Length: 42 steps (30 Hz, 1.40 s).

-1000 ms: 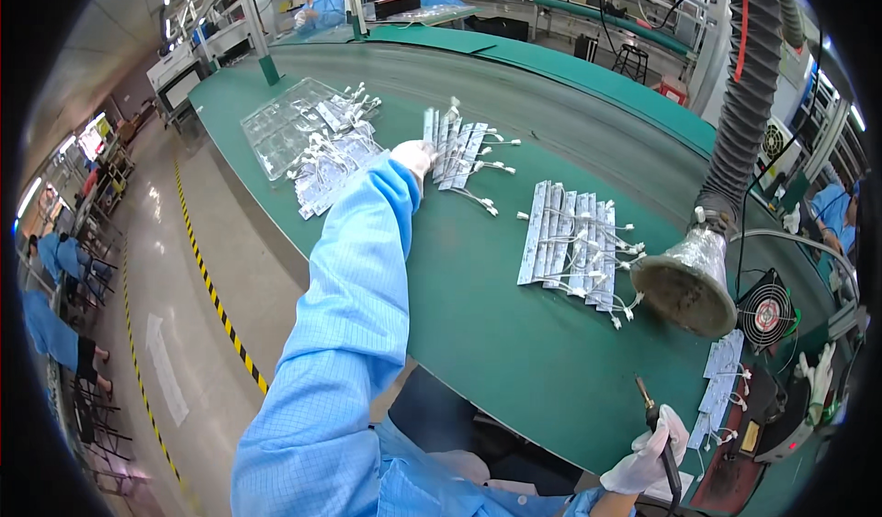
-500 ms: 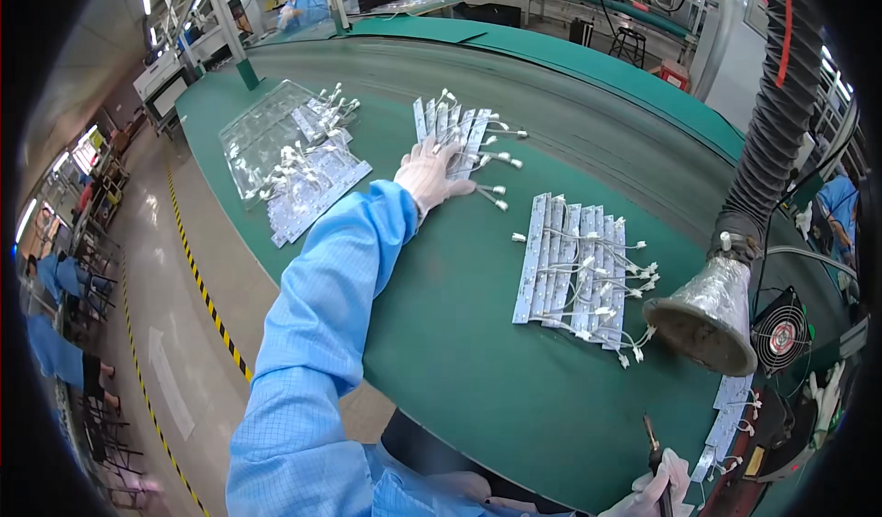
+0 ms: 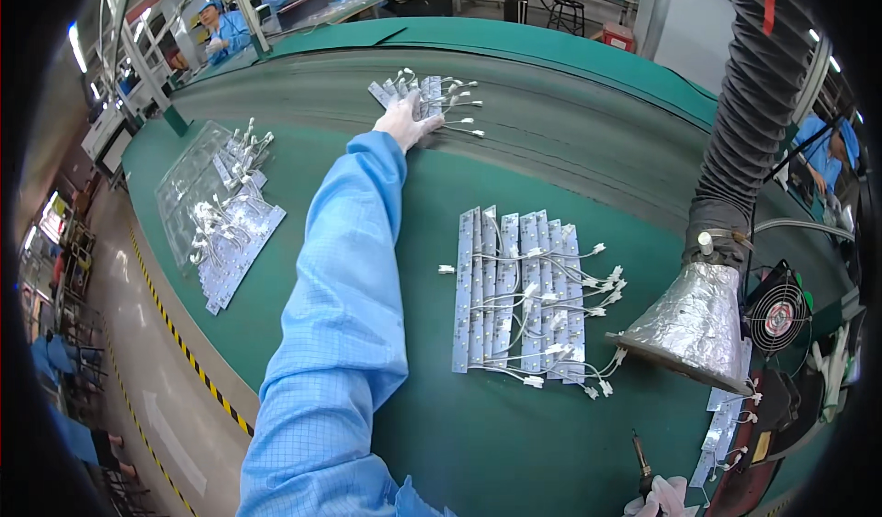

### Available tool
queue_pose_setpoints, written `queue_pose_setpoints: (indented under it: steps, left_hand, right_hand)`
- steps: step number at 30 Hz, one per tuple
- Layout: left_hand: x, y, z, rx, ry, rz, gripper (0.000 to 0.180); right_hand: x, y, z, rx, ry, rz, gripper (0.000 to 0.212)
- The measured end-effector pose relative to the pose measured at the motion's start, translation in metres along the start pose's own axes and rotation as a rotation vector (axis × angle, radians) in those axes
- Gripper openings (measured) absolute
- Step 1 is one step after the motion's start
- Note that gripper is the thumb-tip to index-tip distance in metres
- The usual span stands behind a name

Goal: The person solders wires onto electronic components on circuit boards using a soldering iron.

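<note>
My gloved left hand [image 3: 402, 124] reaches far forward over the grey conveyor belt [image 3: 303, 78]. Its fingers are closed on a fanned bunch of LED strips [image 3: 430, 89], whose white wires and connectors stick out to the right; the palm hides part of them. At the lower right edge, my gloved right hand [image 3: 663, 499] is wrapped round a soldering iron [image 3: 644, 469] with its tip pointing up. Nearer me on the green tabletop [image 3: 413, 333] lies a row of several wired LED strips [image 3: 466, 301], side by side.
Left, more LED strips [image 3: 241, 251] lie partly on a clear plastic tray [image 3: 175, 191]. A foil-wrapped fume hood [image 3: 689, 320] on a black hose [image 3: 749, 104] hangs at right, beside a small fan [image 3: 778, 318]. Further strips [image 3: 719, 439] lie below it. Co-workers sit beyond the belt.
My left hand has carried the bunch of LED strips forward, from the green tabletop to over the conveyor belt. The view has shifted; my right hand still grips the soldering iron.
</note>
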State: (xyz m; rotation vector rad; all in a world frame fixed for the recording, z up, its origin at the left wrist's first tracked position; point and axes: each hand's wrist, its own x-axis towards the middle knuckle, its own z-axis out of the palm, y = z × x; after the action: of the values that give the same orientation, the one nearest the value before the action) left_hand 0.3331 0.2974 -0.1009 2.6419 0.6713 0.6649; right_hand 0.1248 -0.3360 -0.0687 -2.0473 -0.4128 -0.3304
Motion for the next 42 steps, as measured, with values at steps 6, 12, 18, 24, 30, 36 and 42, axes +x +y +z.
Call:
queue_pose_setpoints:
  steps: [6, 12, 18, 24, 30, 36, 42]
  left_hand:
    - [-0.036, -0.056, -0.022, 0.455, 0.143, 0.307, 0.069]
    - [-0.214, 0.112, -0.144, -1.540, -0.672, 0.079, 0.095]
    - [-0.345, 0.160, -0.155, -1.901, -0.926, 0.301, 0.089]
    - [-0.417, 0.176, -0.154, -2.060, -0.504, -0.044, 0.040]
    - [-0.436, 0.195, -0.179, -1.561, -0.289, -0.330, 0.023]
    - [-0.430, 0.199, -0.176, -1.203, -0.234, -0.255, 0.025]
    - [-0.360, 0.167, -0.104, -0.042, 0.131, 0.110, 0.051]
  right_hand:
    - [0.015, 0.003, -0.002, 0.075, -0.016, -0.313, 0.030]
    - [-0.001, -0.001, 0.001, 0.235, 0.085, -0.233, 0.028]
    - [-0.017, 0.005, 0.011, 0.292, 0.134, 0.012, 0.024]
    - [-0.017, 0.031, 0.017, 0.176, 0.106, -0.081, 0.026]
    - [-0.018, 0.013, 0.014, 0.298, 0.066, 0.057, 0.025]
    - [-0.017, 0.005, 0.007, 0.273, 0.060, 0.021, 0.024]
    - [-0.015, 0.000, 0.006, 0.250, 0.067, -0.075, 0.021]
